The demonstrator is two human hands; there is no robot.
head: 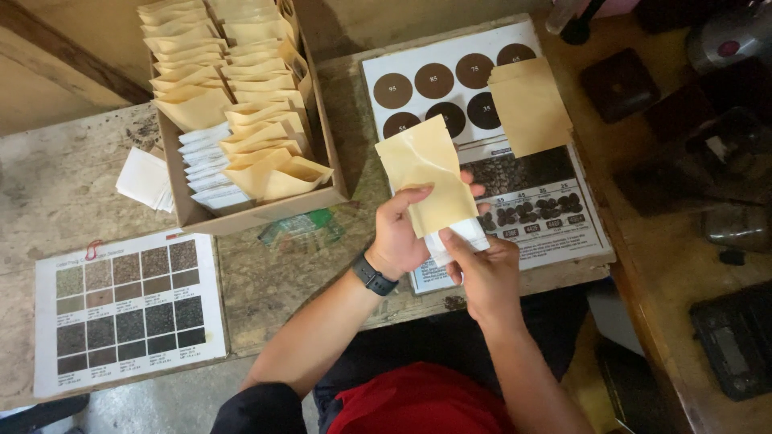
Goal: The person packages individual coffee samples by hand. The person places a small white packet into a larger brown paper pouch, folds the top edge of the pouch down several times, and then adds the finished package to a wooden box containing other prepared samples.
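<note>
So here the left hand (400, 237) is closed around a tan paper pouch (429, 173), thumb across the front and fingers tucked behind, holding it upright over the front edge of the desk (48, 185), just above the printed chart with brown circles (450, 84). The right hand (485, 269) has its fingertips pinched on a small white packet (460, 238) that's sticking out of the pouch's lower end, so both hands are shut on something, neither one is loose. If I had to judge, the fiddly part is keeping the pouch mouth spread while the white bit goes through: squeezing the pouch by its side edges rather than flat across the faces should bow it open, and the white packet wants to stay square to the opening so a corner doesn't snag on the seam. A light pinch near the packet's end gives more control than a full grip, I'd guess. The cardboard box (265, 210) toward the back left of the desk is packed with more tan pouches standing in rows, plus a stack of white packets along its left side, and a few loose white ones (145, 178) lie outside it. One spare tan pouch (531, 108) sits flat on the chart's right side. A second chart of dark grey swatches (129, 309) lies at the front left corner.
</note>
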